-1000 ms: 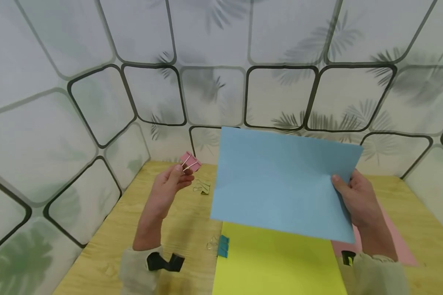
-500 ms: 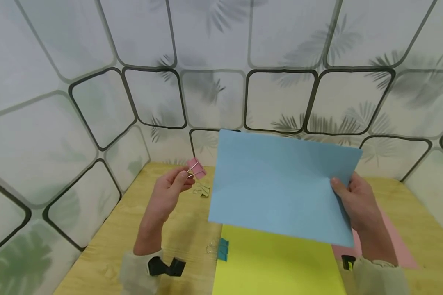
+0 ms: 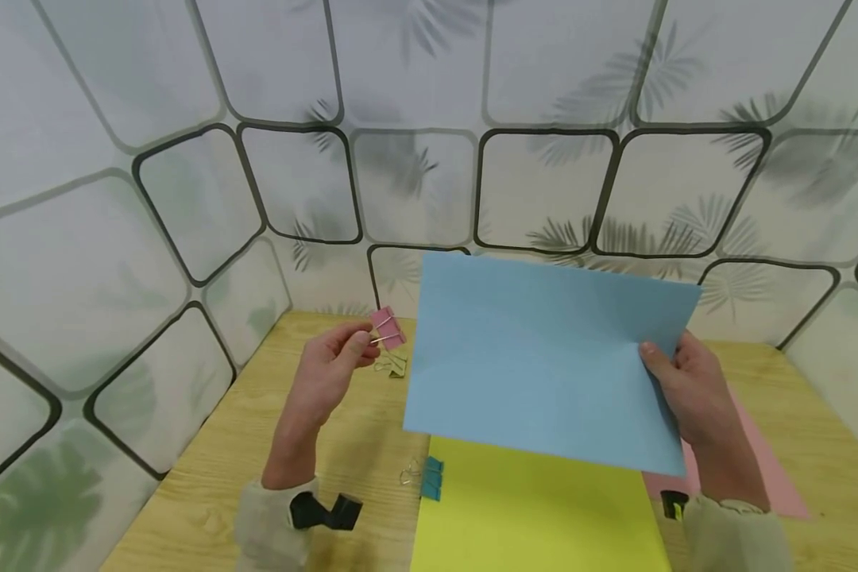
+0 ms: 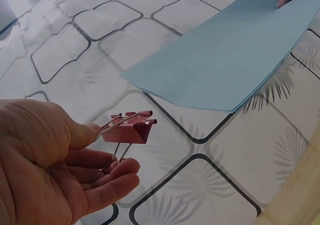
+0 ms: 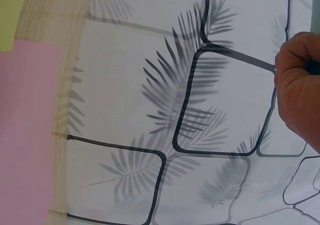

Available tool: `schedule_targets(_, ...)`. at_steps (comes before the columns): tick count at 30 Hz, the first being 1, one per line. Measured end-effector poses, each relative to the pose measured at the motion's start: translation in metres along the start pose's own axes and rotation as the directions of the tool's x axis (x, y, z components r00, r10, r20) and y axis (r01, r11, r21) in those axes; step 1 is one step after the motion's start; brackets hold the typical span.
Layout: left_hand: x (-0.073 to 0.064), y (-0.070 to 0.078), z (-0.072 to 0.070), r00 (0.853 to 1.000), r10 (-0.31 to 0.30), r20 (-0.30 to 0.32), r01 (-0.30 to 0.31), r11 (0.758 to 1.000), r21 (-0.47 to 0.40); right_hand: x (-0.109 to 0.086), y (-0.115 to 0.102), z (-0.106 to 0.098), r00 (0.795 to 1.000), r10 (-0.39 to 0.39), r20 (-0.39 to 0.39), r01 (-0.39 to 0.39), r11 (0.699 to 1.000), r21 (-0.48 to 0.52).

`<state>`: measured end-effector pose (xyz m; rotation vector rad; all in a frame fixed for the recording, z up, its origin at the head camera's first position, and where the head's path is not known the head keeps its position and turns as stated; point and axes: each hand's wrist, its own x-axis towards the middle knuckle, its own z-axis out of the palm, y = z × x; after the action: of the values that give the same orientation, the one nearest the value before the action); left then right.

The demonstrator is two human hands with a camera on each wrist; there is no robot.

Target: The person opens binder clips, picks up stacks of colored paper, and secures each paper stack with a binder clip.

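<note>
My left hand (image 3: pixel 329 369) pinches a pink binder clip (image 3: pixel 388 327) by its wire handles, thumb on one handle and fingers at the other. In the left wrist view the pink clip (image 4: pixel 131 130) points toward the near edge of the blue paper, a gap between them. That blue paper (image 3: pixel 543 357) is a thin stack of sheets, its layered edges showing in the left wrist view. At its right side my right hand (image 3: pixel 693 389) grips it, thumb in front and fingers behind. The sheets are held up above the table, tilted toward me.
Yellow paper (image 3: pixel 536 508) lies on the wooden table (image 3: pixel 207 492) below, with a blue binder clip (image 3: pixel 432 478) on its left edge. A yellowish binder clip (image 3: pixel 395 365) lies behind the left hand. Pink paper (image 3: pixel 765 469) lies at right, partly under the right forearm.
The left hand has moved slightly right and down, turning the pink binder clip and bringing it closer to the blue paper. The right hand and paper have barely shifted.
</note>
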<state>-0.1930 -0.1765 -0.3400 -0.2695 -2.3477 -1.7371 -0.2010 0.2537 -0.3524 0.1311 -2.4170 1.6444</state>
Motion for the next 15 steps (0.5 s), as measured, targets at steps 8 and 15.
schedule_targets(8, 0.0002, 0.0012, 0.0013, 1.0, -0.003, 0.002, 0.003, 1.0, 0.02, -0.0006, 0.0017, -0.0013, 1.0, -0.021, -0.001, 0.021, 0.999, 0.05)
schedule_targets(15, -0.0005, 0.0027, 0.0032, 1.0, 0.005, 0.017, -0.006, 0.999, 0.051, -0.0001, 0.0019, 0.0, 1.0, -0.01, 0.008, 0.01, 1.0, 0.021)
